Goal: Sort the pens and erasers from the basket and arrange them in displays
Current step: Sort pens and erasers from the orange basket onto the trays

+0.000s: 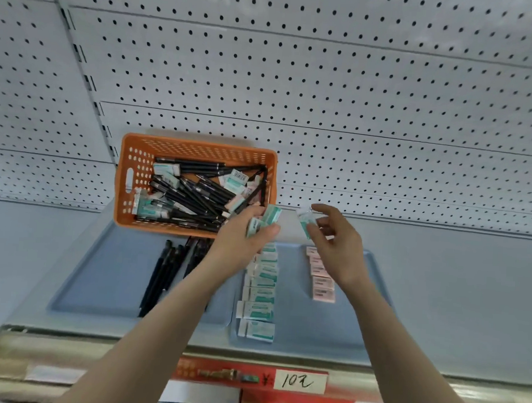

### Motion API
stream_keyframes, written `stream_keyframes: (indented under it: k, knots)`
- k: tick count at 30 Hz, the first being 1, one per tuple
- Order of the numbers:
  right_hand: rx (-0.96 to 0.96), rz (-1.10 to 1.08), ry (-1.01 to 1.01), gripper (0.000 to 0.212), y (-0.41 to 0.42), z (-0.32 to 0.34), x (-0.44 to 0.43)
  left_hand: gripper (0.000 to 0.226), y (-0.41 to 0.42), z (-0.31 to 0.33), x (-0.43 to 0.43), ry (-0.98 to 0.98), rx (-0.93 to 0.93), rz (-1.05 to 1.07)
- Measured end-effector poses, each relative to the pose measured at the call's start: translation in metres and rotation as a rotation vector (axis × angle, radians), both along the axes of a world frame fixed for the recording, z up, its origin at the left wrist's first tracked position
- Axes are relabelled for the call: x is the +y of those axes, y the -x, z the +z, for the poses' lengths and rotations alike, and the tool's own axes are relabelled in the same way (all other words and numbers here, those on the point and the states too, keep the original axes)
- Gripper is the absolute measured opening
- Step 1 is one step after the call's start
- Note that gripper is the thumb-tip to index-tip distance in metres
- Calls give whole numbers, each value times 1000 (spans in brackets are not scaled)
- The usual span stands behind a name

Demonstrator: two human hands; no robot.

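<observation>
An orange basket point(137, 150) at the back of the shelf holds several black pens and green-and-white erasers. My left hand point(240, 237) hovers at its front right corner and grips two green erasers point(265, 220). To the right, my right hand point(334, 236) pinches one green eraser point(304, 222) between thumb and fingers. Below, a grey-blue left tray point(98, 272) carries a row of black pens point(167, 270). The right tray point(293, 296) carries a column of green erasers point(258, 306) and a column of pink erasers point(322, 279).
A white pegboard wall point(327, 96) rises behind the shelf. The shelf's front edge bears a red price strip with a handwritten tag point(300, 381). Bare grey shelf point(455, 290) extends right of the trays.
</observation>
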State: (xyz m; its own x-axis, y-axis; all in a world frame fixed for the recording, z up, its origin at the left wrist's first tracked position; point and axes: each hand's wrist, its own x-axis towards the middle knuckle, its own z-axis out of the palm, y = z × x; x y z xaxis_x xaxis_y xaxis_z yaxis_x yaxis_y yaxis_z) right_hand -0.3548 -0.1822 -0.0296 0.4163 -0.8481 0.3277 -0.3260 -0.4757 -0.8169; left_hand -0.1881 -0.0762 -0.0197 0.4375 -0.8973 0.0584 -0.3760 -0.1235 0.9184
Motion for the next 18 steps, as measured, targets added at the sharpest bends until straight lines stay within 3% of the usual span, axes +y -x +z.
stream_keyframes:
  k: [7,11,18]
  knots:
    - [240,59,-135,22,50,0,-12,32,24,-11,1,-19,79,96]
    - [339,132,-204,30,39,-10,0,27,22,-15,13,-73,141,132]
    - [506,135,-165,21,-9,-39,13,13,16,-21,34,-84,184,157]
